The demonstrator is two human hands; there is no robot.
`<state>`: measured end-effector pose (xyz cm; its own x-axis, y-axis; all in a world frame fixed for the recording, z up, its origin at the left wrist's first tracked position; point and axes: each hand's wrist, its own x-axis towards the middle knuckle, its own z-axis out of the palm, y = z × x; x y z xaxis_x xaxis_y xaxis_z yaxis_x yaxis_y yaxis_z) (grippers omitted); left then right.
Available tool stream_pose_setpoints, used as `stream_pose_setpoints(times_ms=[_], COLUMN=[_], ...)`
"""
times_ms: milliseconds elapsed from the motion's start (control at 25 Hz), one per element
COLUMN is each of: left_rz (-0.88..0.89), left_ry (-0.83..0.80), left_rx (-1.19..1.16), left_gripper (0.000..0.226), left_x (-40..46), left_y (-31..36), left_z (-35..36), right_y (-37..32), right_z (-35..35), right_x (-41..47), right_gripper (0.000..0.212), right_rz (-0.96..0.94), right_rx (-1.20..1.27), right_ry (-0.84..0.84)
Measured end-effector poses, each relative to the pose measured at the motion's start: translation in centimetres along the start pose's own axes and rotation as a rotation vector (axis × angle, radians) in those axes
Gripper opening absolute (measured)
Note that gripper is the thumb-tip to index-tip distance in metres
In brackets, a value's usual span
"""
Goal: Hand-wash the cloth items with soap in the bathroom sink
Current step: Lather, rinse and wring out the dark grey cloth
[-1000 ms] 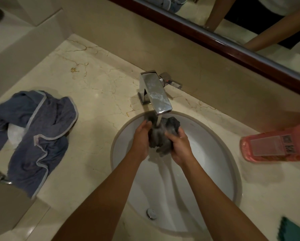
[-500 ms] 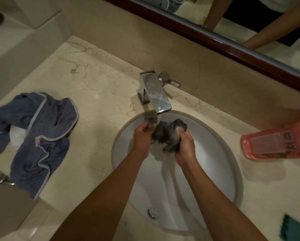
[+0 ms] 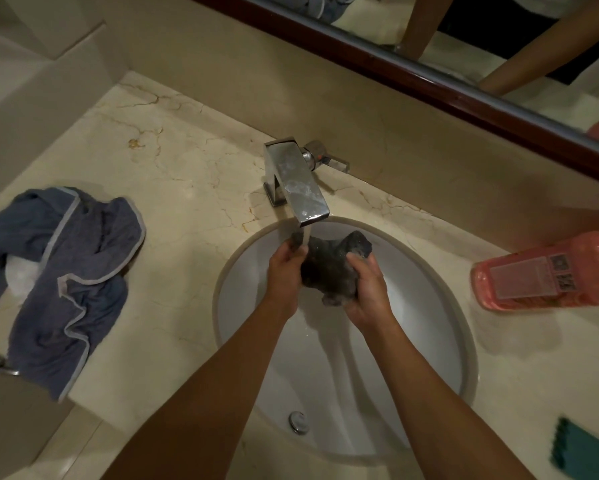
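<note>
Washing underway, approx mid-task. Left hand [image 3: 284, 271] and right hand [image 3: 367, 292] each have fingers curled round a dark wet cloth [image 3: 329, 268], grip pinching it, held over far side of sink [image 3: 440, 358] under running tap [image 3: 296, 181]. Flecks on cloth, maybe suds. Blue garment [image 3: 73, 271] lies on surface [image 3: 194, 188] at left, apparently unwashed. Pink soap bottle [image 3: 547, 271] lies right

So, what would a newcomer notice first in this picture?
Both hands, left and right, grip a dark wet cloth under the running tap, over the white sink. A blue towel lies crumpled on the left counter; a pink bottle lies on its side at right.
</note>
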<state>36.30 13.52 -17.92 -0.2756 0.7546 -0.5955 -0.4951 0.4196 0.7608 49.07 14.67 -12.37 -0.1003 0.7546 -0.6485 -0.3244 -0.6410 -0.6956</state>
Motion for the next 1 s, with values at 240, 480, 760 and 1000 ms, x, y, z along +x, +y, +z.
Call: stream_pose_setpoints(times_ms=[240, 480, 760, 1000], left_rz=[-0.007, 0.062, 0.108, -0.084], left_ry=[0.025, 0.132, 0.137, 0.036], left_rx=[0.025, 0.021, -0.002, 0.056], left_gripper=[0.037, 0.027, 0.022, 0.041], left_x=[-1.1, -2.5, -2.4, -2.2], left_y=[1.0, 2.4, 2.5, 1.8], left_z=[0.5, 0.3, -1.6, -2.0], right_y=[0.1, 0.5, 1.2, 2.1], right_z=[0.3, 1.6, 3.4, 5.3], right_x=[0.0, -0.1, 0.3, 1.5], right_gripper=[0.02, 0.016, 0.031, 0.042], right_rz=[-0.107, -0.002, 0.062, 0.187], right_rx=[-0.19, -0.076, 0.171, 0.291], right_ry=[0.073, 0.144, -0.071, -0.08])
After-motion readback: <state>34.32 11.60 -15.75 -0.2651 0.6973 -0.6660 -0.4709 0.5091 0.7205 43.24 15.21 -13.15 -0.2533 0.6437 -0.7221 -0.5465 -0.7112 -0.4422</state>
